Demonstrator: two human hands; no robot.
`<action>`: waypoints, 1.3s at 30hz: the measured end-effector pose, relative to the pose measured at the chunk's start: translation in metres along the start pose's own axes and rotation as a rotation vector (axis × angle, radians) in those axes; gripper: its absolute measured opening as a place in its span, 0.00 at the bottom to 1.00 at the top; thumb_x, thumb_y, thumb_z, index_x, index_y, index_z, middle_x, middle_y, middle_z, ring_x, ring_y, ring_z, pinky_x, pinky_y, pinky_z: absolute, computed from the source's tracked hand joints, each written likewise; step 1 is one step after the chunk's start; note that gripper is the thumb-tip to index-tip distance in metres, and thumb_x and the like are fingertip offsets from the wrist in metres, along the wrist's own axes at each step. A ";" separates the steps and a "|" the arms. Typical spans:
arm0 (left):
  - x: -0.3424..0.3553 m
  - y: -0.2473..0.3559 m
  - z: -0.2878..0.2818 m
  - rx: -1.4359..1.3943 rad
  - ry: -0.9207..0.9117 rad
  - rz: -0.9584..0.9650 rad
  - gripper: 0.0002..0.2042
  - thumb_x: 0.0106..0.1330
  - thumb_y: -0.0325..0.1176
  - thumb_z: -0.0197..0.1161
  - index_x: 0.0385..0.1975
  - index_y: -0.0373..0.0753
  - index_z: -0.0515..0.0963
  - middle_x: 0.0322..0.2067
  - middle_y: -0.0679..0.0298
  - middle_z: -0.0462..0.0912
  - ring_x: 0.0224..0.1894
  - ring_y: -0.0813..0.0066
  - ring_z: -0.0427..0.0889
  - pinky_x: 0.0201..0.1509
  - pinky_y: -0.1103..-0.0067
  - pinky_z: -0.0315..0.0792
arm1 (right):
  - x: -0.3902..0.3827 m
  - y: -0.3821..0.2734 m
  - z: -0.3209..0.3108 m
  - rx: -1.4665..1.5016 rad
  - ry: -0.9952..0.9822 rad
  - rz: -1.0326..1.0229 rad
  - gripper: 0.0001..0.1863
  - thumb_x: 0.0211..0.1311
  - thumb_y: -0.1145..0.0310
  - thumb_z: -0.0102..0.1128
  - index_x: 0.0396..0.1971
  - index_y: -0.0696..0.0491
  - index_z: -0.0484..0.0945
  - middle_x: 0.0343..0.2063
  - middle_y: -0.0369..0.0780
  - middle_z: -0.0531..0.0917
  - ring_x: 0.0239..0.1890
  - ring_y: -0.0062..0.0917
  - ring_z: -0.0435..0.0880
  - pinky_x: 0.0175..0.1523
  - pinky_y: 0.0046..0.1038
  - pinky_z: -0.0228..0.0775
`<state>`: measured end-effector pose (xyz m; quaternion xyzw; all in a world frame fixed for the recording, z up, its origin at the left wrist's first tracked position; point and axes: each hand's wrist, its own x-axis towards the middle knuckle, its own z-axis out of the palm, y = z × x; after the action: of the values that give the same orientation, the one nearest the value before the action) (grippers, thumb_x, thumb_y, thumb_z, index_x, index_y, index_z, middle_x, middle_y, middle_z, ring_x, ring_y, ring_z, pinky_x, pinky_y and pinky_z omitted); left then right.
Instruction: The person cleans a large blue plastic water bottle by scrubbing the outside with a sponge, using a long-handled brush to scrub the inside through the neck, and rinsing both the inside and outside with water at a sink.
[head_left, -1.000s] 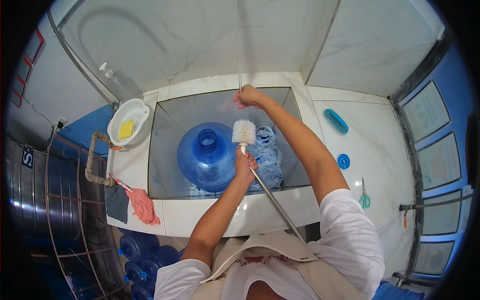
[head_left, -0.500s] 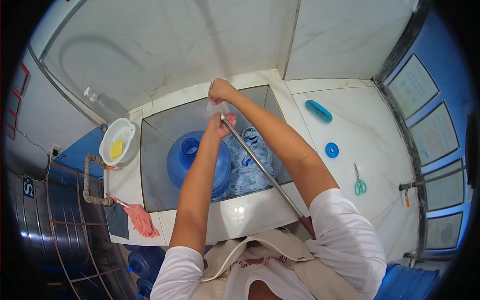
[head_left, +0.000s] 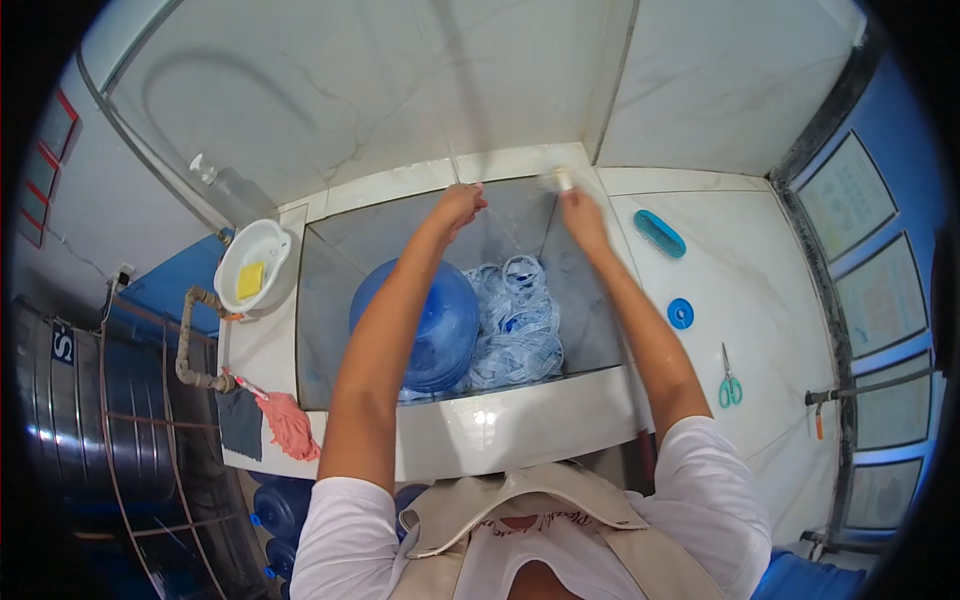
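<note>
My left hand is at the far wall above the sink basin, fingers curled by a thin upright line on the tiles. What it grips, if anything, is hidden. Farther right, my right hand is closed on a brush-like thing with a pale, motion-blurred head, near the basin's far right corner. Faint droplets show between my hands. In the basin, a large blue water jug lies partly behind my left forearm. A tangled heap of pale blue strips sits to its right.
On the right counter lie a turquoise brush, a blue disc and green-handled scissors. At left stand a white bowl holding a yellow sponge and a pump bottle; a pink cloth hangs at the front.
My hands have come apart, the right moving right with the pale head. My left hand has let go of the metal pole and moved up to the wall. The pole no longer shows across the basin.
</note>
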<state>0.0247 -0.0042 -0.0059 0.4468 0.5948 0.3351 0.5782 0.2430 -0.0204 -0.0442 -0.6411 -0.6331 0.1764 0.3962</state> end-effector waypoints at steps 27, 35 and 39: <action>0.000 -0.085 -0.031 0.638 0.158 0.553 0.36 0.44 0.49 0.63 0.50 0.37 0.59 0.38 0.47 0.74 0.41 0.50 0.73 0.43 0.67 0.68 | 0.046 -0.138 0.075 0.411 -0.748 0.231 0.10 0.50 0.76 0.45 0.24 0.66 0.74 0.19 0.47 0.77 0.20 0.30 0.80 0.24 0.25 0.74; -0.008 -0.075 -0.027 0.724 0.145 0.441 0.36 0.45 0.49 0.62 0.48 0.30 0.59 0.33 0.43 0.75 0.39 0.48 0.74 0.42 0.65 0.68 | 0.030 -0.089 0.107 -0.025 -0.328 -0.162 0.20 0.44 0.62 0.59 0.31 0.65 0.73 0.31 0.49 0.76 0.35 0.32 0.78 0.40 0.28 0.70; -0.003 -0.108 -0.053 0.743 0.335 0.576 0.34 0.47 0.50 0.60 0.48 0.29 0.60 0.43 0.43 0.69 0.48 0.49 0.68 0.52 0.63 0.60 | -0.037 -0.109 0.158 0.393 -0.086 0.166 0.29 0.39 0.59 0.65 0.39 0.63 0.68 0.35 0.48 0.75 0.40 0.33 0.75 0.45 0.29 0.66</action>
<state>-0.0437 -0.0417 -0.0980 0.7088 0.6110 0.3140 0.1604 0.0499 -0.0232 -0.0731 -0.5933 -0.5478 0.3558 0.4705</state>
